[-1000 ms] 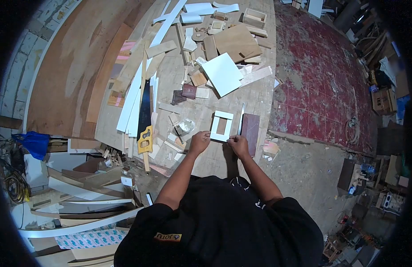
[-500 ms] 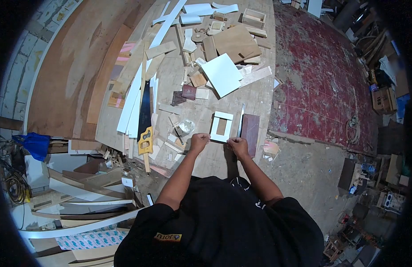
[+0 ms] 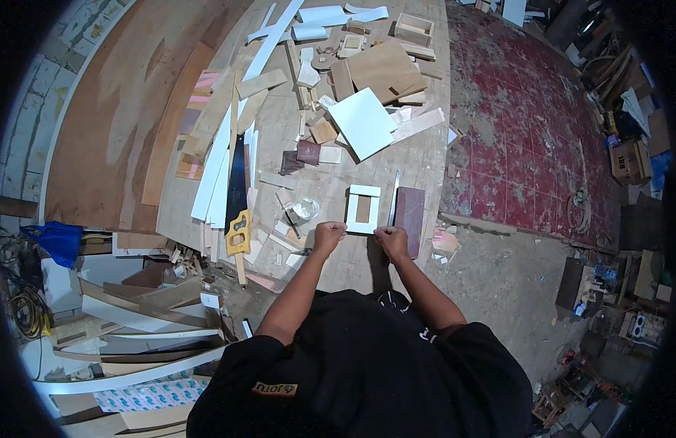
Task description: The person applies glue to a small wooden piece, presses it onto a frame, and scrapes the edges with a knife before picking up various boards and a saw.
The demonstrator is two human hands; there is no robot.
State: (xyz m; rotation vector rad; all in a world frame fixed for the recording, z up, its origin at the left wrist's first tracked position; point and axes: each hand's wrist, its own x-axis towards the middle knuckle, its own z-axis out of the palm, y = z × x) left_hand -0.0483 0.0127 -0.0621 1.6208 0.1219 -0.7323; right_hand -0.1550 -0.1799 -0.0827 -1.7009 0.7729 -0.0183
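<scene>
White rectangular frame (image 3: 363,208), open centre, near edge in both hands' clenched fingers (image 3: 330,231).

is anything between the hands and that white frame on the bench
Nothing visible. The left hand and right hand both sit at the near edge of the white frame, apparently touching it. The metal ruler and dark board lie beside it on the right, not between.

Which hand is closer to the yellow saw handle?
Left. The left hand is to the right of the saw handle; the right hand is farther right, past the white frame.
</scene>
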